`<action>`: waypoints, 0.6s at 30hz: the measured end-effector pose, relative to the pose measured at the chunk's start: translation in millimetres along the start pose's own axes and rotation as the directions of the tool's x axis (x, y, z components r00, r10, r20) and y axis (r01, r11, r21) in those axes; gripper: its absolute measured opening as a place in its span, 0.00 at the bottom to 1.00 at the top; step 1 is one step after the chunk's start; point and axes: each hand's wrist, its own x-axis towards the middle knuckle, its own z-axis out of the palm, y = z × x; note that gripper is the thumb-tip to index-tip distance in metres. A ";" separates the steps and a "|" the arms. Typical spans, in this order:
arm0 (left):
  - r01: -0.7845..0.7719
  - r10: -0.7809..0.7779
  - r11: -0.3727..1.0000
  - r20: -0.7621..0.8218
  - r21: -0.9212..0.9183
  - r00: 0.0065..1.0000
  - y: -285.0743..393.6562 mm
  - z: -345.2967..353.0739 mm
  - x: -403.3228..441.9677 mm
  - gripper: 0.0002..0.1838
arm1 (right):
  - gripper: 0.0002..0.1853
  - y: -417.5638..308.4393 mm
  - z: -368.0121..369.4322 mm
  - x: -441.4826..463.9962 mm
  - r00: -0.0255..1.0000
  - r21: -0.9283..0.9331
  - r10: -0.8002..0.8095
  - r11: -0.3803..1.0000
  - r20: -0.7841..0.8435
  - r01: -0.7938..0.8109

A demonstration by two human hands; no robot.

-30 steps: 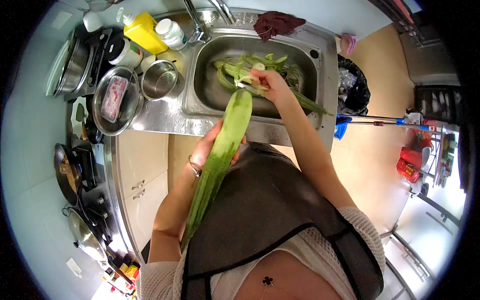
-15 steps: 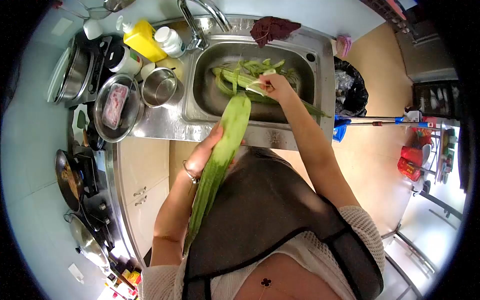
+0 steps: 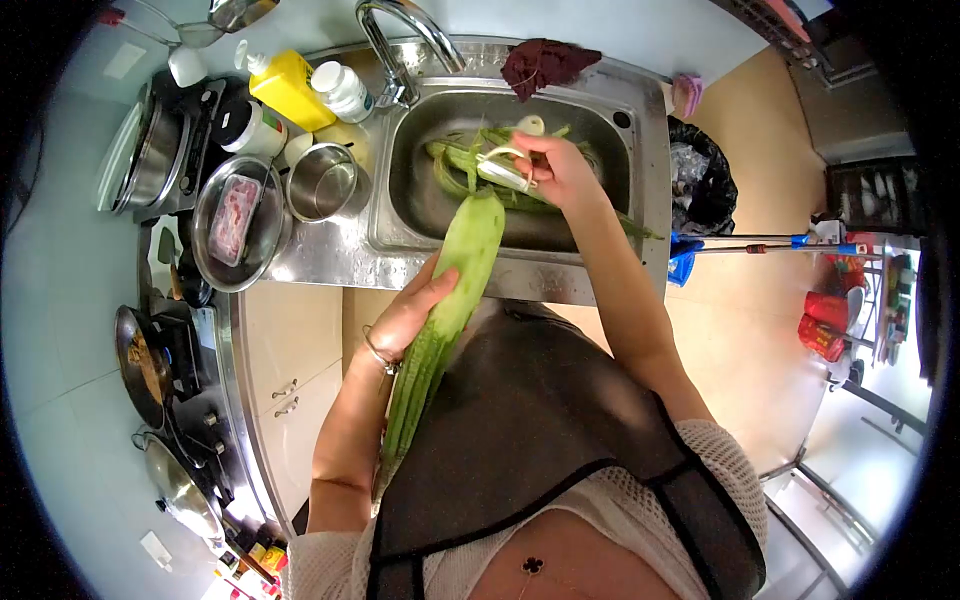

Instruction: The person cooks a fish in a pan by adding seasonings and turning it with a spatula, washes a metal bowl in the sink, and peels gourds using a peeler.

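Since the frame half a second ago, the right hand (image 3: 565,172) has turned so that the broad side of the peeler (image 3: 508,172) now shows, and the left thumb has come further over the face of the long green gourd (image 3: 462,265). The gourd lies slantwise in front of the person, its pale peeled end pointing toward the sink (image 3: 425,218) and its darker, ridged end running down beside the left forearm against the apron (image 3: 520,400). The left hand (image 3: 405,318) has its grip wrapped round the gourd near the middle, thumb on top, so the peeled part reaches out beyond the grip and most of the ridged part trails behind it. The right grip is narrow, fingers pinched on the peeler, which is just beyond the gourd's tip; whether the two touch is hard to tell. Under the peeler, green peelings (image 3: 450,155) lie in the basin. Behind the basin stands the tap (image 3: 398,88), with a dark red cloth (image 3: 545,68) on the back rim. Left of the sink, the steel tabletop (image 3: 325,268) carries a metal pot (image 3: 322,185), a bowl (image 3: 262,262) holding a wrapped pack of meat (image 3: 235,220), a white jar (image 3: 342,95) and a yellow pump bottle (image 3: 290,92).
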 end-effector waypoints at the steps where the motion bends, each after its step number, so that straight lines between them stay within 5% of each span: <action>1: 0.011 -0.011 1.000 0.005 -0.002 1.000 4.0 2.1 -0.4 0.30 | 0.07 -9.8 25.8 -18.7 0.998 0.054 0.018 0.998 0.066 -0.021; 5: -0.014 0.012 0.996 0.023 0.092 1.000 8.6 4.5 -3.7 0.31 | 0.07 5.0 16.2 -2.6 1.000 -0.278 0.009 0.960 -0.023 -0.015; 7: -0.057 0.080 0.961 -0.074 0.270 0.994 5.4 -0.2 0.9 0.31 | 0.08 10.1 -29.1 33.2 0.901 -0.227 -0.044 0.972 -0.432 -0.062; 8: -0.059 0.083 0.962 -0.079 0.268 0.993 6.9 -1.4 2.7 0.31 | 0.08 5.7 -22.0 30.7 0.903 -0.230 -0.042 0.971 -0.427 -0.063; 10: -0.104 0.107 0.972 -0.004 0.210 0.994 4.7 -1.8 3.2 0.32 | 0.09 -7.7 14.6 -2.2 0.998 -0.149 -0.066 0.987 -0.004 0.065; 11: -0.128 0.135 0.961 -0.011 0.243 0.991 7.7 2.4 3.5 0.32 | 0.09 -11.1 46.0 -22.2 0.997 -0.134 -0.052 0.990 -0.049 0.045; 12: -0.127 0.133 0.961 -0.007 0.246 0.991 8.4 2.6 5.6 0.32 | 0.09 -4.1 48.2 -24.0 0.996 -0.198 -0.032 0.979 0.083 0.048; 14: -0.134 0.132 0.955 0.024 0.265 0.991 9.5 0.8 6.3 0.33 | 0.07 10.1 -1.1 14.5 0.998 -0.423 -0.022 0.906 -0.056 -0.004; 16: -0.134 0.146 0.947 -0.019 0.293 0.989 14.6 -5.6 6.5 0.33 | 0.07 36.2 -87.1 78.6 0.916 -0.910 -0.159 0.267 -0.367 -0.318; 17: -0.118 0.146 0.943 -0.068 0.311 0.987 17.4 -9.6 4.5 0.34 | 0.07 28.7 -80.6 70.3 0.922 -0.914 -0.159 0.267 -0.353 -0.304; 18: -0.145 0.183 0.937 -0.092 0.318 0.979 34.3 -6.9 0.3 0.35 | 0.08 20.4 -65.0 47.4 0.876 -0.960 -0.411 0.219 -0.252 -0.173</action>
